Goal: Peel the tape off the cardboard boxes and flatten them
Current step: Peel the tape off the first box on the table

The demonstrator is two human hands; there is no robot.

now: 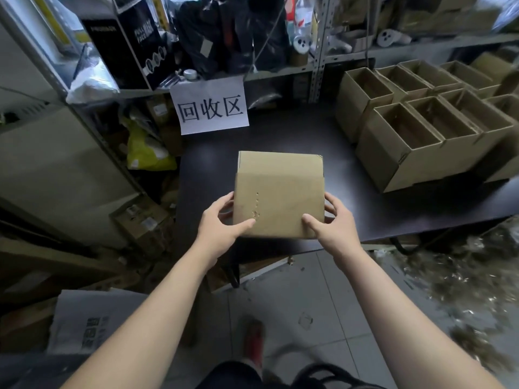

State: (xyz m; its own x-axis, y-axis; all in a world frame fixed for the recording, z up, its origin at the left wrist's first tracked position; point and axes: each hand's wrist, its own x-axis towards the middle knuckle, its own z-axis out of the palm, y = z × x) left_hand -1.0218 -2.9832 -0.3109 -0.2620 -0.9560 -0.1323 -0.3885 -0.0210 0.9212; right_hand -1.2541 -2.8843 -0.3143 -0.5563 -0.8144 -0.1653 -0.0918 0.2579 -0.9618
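Here, cardboard box (278, 197) between 2 hands (222, 221) (332, 224)

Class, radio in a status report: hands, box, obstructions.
Left hand, right hand grip cardboard box by its sides. Box over dark table. Open boxes at right, apart.

Storeroom, cluttered metal shelving (317, 51), stacked open cartons (421, 127), recycling-area sign (210, 108)

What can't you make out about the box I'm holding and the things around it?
Head view only.
Underside of the box: hidden by its own top face, so any tape there is unseen.
Fingers of the left hand and right hand: partly hidden by the box.
Open boxes: the row is cut off by the right edge.
Scraps on the floor: blurred, unidentifiable.
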